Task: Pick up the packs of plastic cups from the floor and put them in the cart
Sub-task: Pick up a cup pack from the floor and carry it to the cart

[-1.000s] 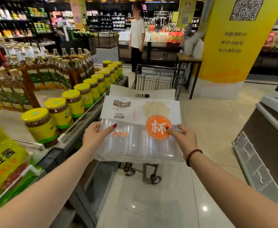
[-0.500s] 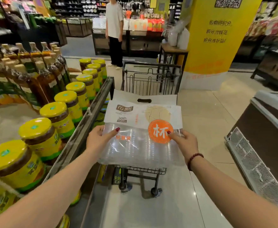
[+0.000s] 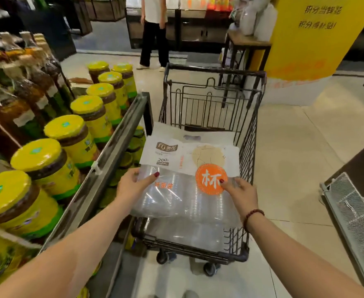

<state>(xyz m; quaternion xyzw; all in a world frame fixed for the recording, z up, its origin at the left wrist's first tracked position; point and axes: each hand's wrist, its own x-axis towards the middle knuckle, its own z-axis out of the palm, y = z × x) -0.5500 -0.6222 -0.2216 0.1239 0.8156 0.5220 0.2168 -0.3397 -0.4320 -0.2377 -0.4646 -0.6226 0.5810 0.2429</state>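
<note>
I hold a clear pack of plastic cups [image 3: 187, 168] with a white top and an orange round label, flat above the basket of a dark wire shopping cart [image 3: 250, 130]. My left hand [image 3: 131, 186] grips the pack's left edge and my right hand [image 3: 241, 193] grips its right edge. A red bead bracelet sits on my right wrist. Under the held pack, another clear pack [image 3: 185, 233] seems to lie in the cart's near end, partly hidden.
A shelf [image 3: 112, 151] with yellow-lidded jars [image 3: 69, 136] and bottles [image 3: 30, 82] runs along the left, close to the cart. A person [image 3: 154, 31] stands beyond the cart. A yellow pillar [image 3: 310, 44], a small table [image 3: 247, 44] and a dark counter with a mesh panel [image 3: 353, 218] stand on the right.
I have stepped closer to the cart, and the pack in both hands now hangs over its basket. My view has tilted downward.
</note>
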